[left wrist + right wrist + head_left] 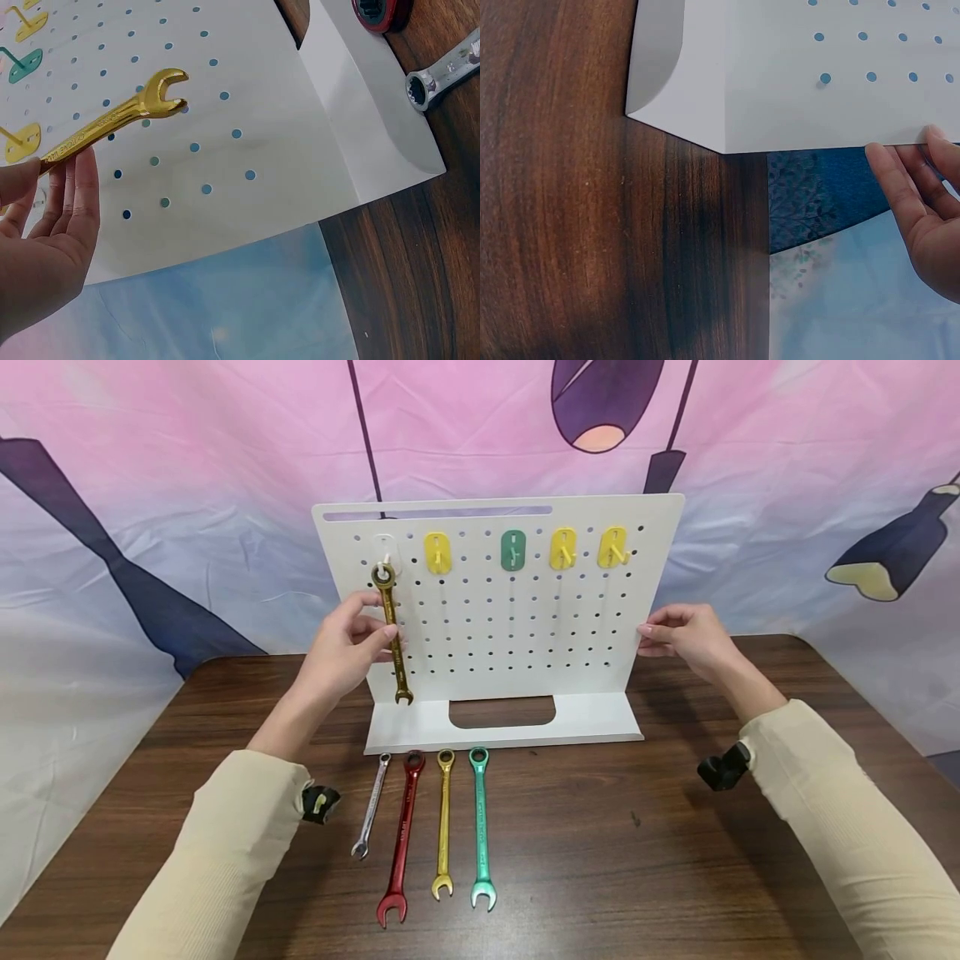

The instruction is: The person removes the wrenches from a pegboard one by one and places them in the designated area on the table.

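Note:
My left hand [352,639] pinches a dark gold combination wrench [393,627] between thumb and fingers, in front of a white pegboard [495,681]. The wrench hangs nearly upright, ring end up, at the white hook [386,553] on the upper left. Whether the ring's weight rests on the hook I cannot tell. In the left wrist view the open end of the wrench [154,101] points away from the fingers. My right hand [693,639] holds the pegboard's right edge, thumb on the front; in the right wrist view its fingers [900,187] reach behind that edge.
Along the board's top sit yellow hooks [438,553] and a green hook [513,551]. On the wooden table [600,852], before the board's foot, lie a silver wrench [371,806], a red wrench [403,835], a yellow wrench [444,822] and a green wrench [482,827].

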The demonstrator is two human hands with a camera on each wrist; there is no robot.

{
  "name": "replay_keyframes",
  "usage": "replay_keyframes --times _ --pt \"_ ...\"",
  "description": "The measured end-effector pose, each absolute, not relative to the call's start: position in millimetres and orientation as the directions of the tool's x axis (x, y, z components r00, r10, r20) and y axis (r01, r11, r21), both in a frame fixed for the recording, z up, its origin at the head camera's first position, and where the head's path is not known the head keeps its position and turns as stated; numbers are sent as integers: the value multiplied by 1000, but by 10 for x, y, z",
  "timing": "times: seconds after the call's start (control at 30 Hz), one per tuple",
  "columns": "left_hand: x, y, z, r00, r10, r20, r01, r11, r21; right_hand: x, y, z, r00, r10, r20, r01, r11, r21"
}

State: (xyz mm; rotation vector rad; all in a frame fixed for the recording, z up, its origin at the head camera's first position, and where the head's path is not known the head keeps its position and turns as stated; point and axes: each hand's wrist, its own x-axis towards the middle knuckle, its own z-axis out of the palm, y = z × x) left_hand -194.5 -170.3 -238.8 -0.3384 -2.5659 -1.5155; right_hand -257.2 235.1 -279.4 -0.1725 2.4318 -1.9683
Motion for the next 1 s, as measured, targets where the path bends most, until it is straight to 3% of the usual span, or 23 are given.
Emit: replay_keyframes --times 1.0 --pt "-1756 -1688 -2213 -949 101 297 312 413 856 -2561 2344 -2787 -994 -96 60 -80 213 -974"
